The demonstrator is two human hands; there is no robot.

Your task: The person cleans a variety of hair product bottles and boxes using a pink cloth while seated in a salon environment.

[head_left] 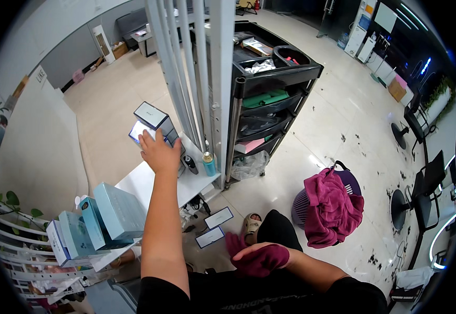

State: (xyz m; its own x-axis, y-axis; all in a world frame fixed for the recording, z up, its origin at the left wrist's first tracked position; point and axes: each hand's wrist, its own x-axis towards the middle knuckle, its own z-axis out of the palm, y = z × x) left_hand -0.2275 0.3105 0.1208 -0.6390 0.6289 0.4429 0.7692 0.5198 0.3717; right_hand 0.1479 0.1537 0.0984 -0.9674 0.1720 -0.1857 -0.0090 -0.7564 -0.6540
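My left hand (160, 153) reaches over a white shelf top (137, 182), its fingers on a white box with blue edges (142, 128). The thumb is beside a taller stack of dark-edged white boxes (152, 114). How firmly the fingers grip is hidden by the hand. Near that stack stand a small black bottle (190, 165) and a turquoise bottle with a gold cap (208, 164). In front of my body, my right hand (257, 251) is closed around a bunched maroon cloth (265, 262), part of which hangs to the left.
Several light-blue boxes (120, 212) stand on the shelf's near end. White metal bars (216, 94) rise beside a black trolley (279, 74). Two white boxes (214, 227) lie on the floor. A purple basket (299, 208) holds maroon towels (332, 208). Dark clippings dot the floor towards the salon chairs (424, 194).
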